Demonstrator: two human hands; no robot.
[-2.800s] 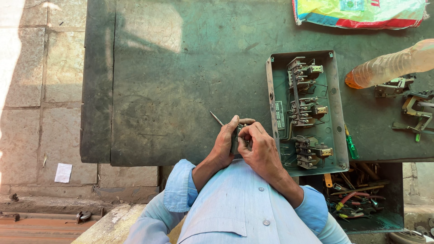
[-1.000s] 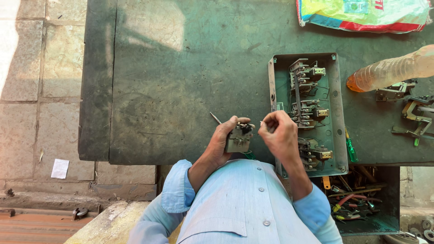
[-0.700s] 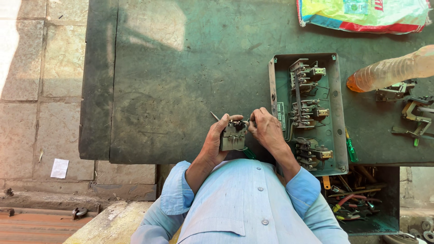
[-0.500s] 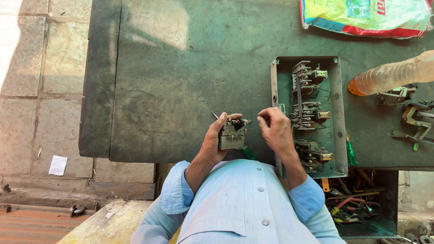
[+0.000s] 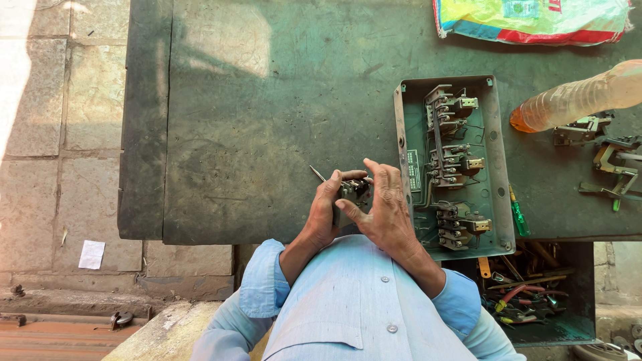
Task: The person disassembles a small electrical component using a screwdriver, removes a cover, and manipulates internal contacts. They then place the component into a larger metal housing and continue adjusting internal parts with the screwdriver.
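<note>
My left hand (image 5: pixel 326 212) grips a small dark metal switch part (image 5: pixel 356 192) over the near edge of the green workbench (image 5: pixel 267 134). A thin metal rod (image 5: pixel 317 174) sticks out past the left fingers. My right hand (image 5: pixel 382 208) closes over the same part from the right, fingers on its top. Just right of my hands lies an open green metal switch box (image 5: pixel 498 167) with three contact assemblies (image 5: pixel 449 164) mounted inside.
A green-handled screwdriver (image 5: pixel 517 214) lies beside the box. A clear plastic bottle (image 5: pixel 575 97) and loose metal parts (image 5: pixel 605 157) sit at the right. A colourful sack (image 5: pixel 531 20) lies at the far edge. An open drawer of tools (image 5: pixel 528 294) is at lower right.
My right hand, which was lifted off to the right of the part, has come back onto it. The left hand kept hold of the part throughout.
</note>
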